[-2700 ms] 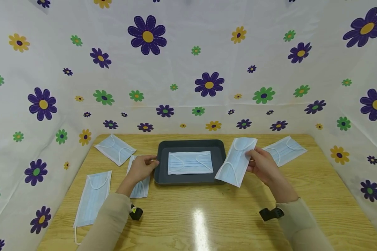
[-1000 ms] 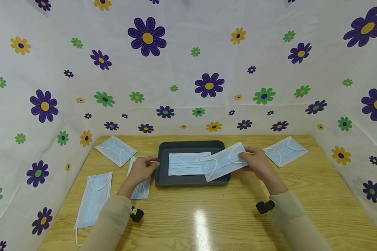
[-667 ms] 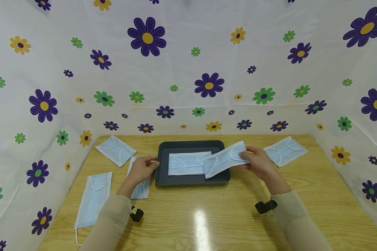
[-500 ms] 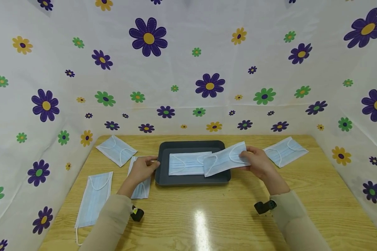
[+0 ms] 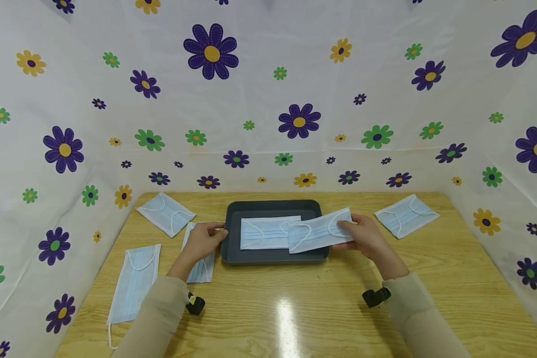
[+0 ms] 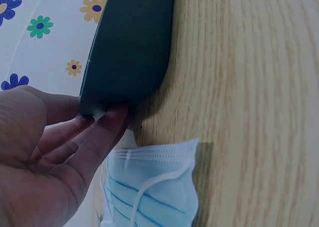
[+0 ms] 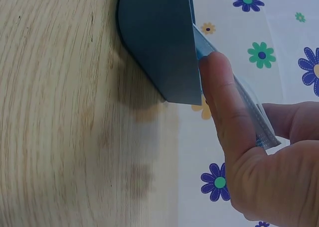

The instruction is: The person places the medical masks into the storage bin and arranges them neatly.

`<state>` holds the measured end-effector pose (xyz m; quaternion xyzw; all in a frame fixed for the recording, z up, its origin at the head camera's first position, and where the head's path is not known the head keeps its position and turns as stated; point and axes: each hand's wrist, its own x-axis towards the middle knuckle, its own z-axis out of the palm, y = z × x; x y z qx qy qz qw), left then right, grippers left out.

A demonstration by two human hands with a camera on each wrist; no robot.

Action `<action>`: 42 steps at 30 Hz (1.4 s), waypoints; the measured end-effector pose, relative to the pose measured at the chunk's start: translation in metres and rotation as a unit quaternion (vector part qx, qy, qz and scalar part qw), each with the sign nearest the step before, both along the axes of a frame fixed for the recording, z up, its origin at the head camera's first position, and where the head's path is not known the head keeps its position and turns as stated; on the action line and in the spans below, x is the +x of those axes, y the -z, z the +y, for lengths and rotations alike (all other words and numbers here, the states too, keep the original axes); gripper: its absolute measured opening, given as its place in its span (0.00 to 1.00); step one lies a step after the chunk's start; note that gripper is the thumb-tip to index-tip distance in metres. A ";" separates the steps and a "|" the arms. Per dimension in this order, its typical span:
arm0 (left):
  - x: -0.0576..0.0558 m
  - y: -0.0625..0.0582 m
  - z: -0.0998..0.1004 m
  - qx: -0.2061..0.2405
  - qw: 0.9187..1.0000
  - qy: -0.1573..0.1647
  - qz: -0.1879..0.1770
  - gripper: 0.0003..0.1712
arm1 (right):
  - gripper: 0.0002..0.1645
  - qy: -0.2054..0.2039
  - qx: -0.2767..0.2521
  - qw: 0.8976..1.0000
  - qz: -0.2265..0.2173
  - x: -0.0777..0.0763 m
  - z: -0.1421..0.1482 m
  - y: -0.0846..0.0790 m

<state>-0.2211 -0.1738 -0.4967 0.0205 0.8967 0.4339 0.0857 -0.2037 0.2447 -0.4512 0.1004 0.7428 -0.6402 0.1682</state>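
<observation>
In the head view, a dark grey tray [image 5: 273, 258] lies mid-table with a pleated blue face mask [image 5: 264, 233] flat inside. My left hand [image 5: 203, 244] grips the tray's left edge, thumb at the rim and fingers against the outer wall in the left wrist view. My right hand [image 5: 369, 240] pinches another face mask [image 5: 315, 231] by its right end, thumb on top and fingers beneath. This held mask slants over the tray's right rim and overlaps the right end of the mask inside. In the right wrist view its edge [image 7: 256, 115] shows between thumb and fingers.
Near my left arm lie a mask [image 5: 132, 283] with a dangling ear loop and another mask [image 5: 203, 268] partly under my hand. One more mask [image 5: 165, 214] is at the back left, another [image 5: 407, 216] at the back right. A flowered curtain [image 5: 259, 99] surrounds the wooden table [image 5: 331, 313].
My right hand has brought its mask leftward from beside the tray to over its right side, turning it from steep to nearly level. It has dipped slightly lately. My left hand has stayed at the tray.
</observation>
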 end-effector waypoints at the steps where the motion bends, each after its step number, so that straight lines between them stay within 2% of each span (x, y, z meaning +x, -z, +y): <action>1: 0.000 0.000 0.000 0.000 1.000 0.000 0.000 0.24 | 0.33 0.001 0.001 1.000 0.000 0.000 -0.001 0.000; 8: 0.000 0.001 0.000 -0.001 1.000 0.000 -0.001 0.24 | 0.33 -0.010 -0.014 1.000 0.017 0.001 -0.001 -0.001; 16: -0.001 0.001 0.000 0.002 1.000 -0.002 -0.002 0.25 | 0.34 -0.031 -0.082 0.995 0.041 0.002 0.002 -0.008; 21: 0.000 0.001 0.000 -0.001 1.000 -0.001 0.001 0.25 | 0.35 -0.027 -0.112 0.992 0.045 0.000 -0.003 -0.011; 26: 0.001 0.000 0.001 -0.005 1.000 -0.002 0.005 0.24 | 0.34 -0.017 -0.145 0.988 0.052 -0.004 -0.015 -0.011; 31: 0.002 0.000 0.001 -0.001 1.000 -0.002 0.006 0.24 | 0.33 -0.026 -0.169 0.984 0.056 -0.010 -0.033 -0.007; 42: 0.004 -0.003 0.003 -0.004 1.000 -0.009 0.004 0.24 | 0.31 -0.036 -0.171 0.983 0.051 -0.018 -0.069 0.000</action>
